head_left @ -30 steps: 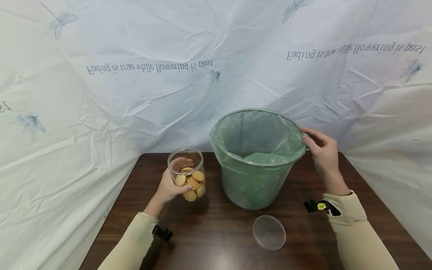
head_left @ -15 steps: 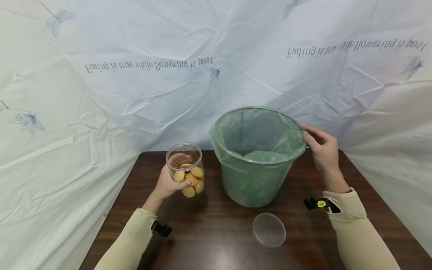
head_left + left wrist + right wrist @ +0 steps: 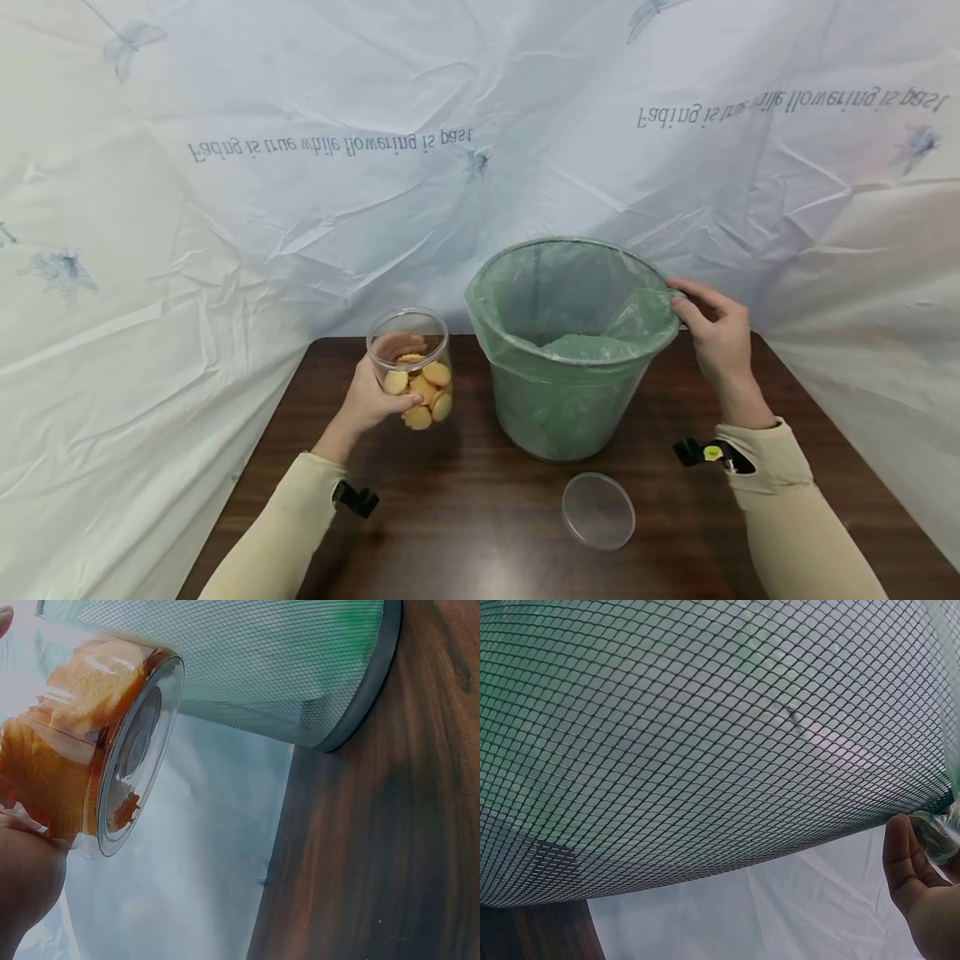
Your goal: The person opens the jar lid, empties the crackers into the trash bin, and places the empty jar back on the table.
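My left hand (image 3: 369,395) grips a clear plastic jar (image 3: 408,340) of round yellow cookies (image 3: 423,390), held up over the table on the left. The jar has no lid on, and its mouth faces up. In the left wrist view its clear base (image 3: 142,754) shows well above the wood. My right hand (image 3: 718,337) pinches the green bin liner (image 3: 652,321) at the right rim of a mesh wastebasket (image 3: 558,417). The liner is folded over the rim all round. In the right wrist view, fingertips (image 3: 898,832) hold a gathered bit of plastic beside the mesh.
A clear round lid (image 3: 598,511) lies on the dark wooden table (image 3: 465,517), in front of the wastebasket. White printed sheeting (image 3: 337,208) hangs behind the table and along both sides.
The left hand has raised the jar slightly and shifted it a little left. The right hand stays at the rim with the liner in its pinch.
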`<state>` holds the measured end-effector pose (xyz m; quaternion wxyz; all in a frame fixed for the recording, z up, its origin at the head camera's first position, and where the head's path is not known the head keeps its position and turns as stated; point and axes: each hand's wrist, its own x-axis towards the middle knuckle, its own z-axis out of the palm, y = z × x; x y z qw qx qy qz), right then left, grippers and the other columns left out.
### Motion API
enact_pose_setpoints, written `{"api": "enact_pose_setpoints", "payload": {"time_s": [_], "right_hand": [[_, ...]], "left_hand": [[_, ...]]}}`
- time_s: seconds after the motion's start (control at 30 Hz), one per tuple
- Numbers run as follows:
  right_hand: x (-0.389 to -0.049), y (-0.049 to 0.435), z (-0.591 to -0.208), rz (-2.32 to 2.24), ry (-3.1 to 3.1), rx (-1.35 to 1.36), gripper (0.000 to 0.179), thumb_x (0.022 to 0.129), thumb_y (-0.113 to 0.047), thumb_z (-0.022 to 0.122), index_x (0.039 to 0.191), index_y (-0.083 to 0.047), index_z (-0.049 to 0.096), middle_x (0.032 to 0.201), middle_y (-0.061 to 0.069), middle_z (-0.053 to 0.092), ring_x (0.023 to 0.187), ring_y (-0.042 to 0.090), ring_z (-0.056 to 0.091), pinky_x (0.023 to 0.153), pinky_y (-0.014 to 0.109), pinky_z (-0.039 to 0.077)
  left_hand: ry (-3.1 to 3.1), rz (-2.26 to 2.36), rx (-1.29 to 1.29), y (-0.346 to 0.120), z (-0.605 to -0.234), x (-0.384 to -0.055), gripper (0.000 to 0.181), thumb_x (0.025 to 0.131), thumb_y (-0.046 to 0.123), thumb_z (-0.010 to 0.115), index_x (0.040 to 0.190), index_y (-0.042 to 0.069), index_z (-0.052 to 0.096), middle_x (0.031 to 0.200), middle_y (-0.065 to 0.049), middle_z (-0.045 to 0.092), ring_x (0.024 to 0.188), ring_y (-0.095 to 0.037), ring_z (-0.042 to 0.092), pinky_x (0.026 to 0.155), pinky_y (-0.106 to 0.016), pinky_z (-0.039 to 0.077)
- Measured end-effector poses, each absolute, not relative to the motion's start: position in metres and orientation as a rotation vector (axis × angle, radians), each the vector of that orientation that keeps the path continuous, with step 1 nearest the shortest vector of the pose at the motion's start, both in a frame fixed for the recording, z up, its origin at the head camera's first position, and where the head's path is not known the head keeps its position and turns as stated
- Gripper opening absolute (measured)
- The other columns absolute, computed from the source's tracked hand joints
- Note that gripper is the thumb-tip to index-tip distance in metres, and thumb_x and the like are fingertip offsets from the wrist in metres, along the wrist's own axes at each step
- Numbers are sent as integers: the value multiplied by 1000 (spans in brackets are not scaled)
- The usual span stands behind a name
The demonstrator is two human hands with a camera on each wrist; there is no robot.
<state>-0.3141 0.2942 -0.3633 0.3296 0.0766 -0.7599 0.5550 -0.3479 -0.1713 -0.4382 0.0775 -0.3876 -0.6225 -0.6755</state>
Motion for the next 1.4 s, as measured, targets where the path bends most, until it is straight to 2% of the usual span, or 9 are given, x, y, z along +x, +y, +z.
{"api": "enact_pose_setpoints", "payload": {"time_s": [0.07,0.23,0.57,0.73,0.9,1.1,1.4], "right_hand": [[-313,294,-363,1461,-1982,197,30,95,-15,63,121,-2,68,117,-5,68,84,8,58,64,15,48],[-312,293,-364,1485,-1977,182,30,95,-15,62,121,-1,67,118,-4,68,94,8,61,70,14,50],[-317,292,-364,1496,-1960,203,27,94,-12,64,119,-5,70,117,4,69,88,8,61,66,14,50],[-317,292,-364,1482,-1972,196,29,94,-14,63,120,-2,68,117,-2,69,83,9,58,64,17,47],[-317,292,-364,1460,-1974,187,29,95,-16,63,120,-2,69,115,-8,68,77,10,53,60,19,43],[-317,291,-363,1459,-1973,196,29,95,-15,62,120,-1,68,115,-8,68,89,8,60,64,18,46],[-317,292,-364,1445,-1972,187,29,95,-15,63,120,-3,69,115,-9,68,81,9,57,61,18,44]], "left_hand": [[-1885,-2010,-1154,-172,-436,-348,89,68,4,87,135,-18,32,131,-44,40,126,-36,50,102,-28,47],[-1900,-1992,-1152,-172,-432,-350,85,66,-8,83,134,-18,33,130,-40,44,125,-34,52,101,-27,48],[-1914,-1947,-1137,-173,-428,-350,85,64,-15,80,134,-17,32,131,-36,47,125,-30,53,101,-26,47],[-1952,-1902,-1100,-173,-424,-351,86,62,-18,79,135,-16,33,130,-40,45,125,-34,52,100,-23,47],[-1986,-1879,-1084,-175,-418,-353,87,62,-16,80,136,-13,35,131,-38,47,125,-34,52,100,-23,47],[-1979,-1892,-1063,-178,-414,-356,88,59,-21,78,135,-13,35,130,-37,47,124,-31,53,101,-24,47],[-2009,-1844,-1055,-180,-407,-359,88,59,-20,78,136,-11,38,131,-35,48,124,-27,54,100,-23,46]]}}
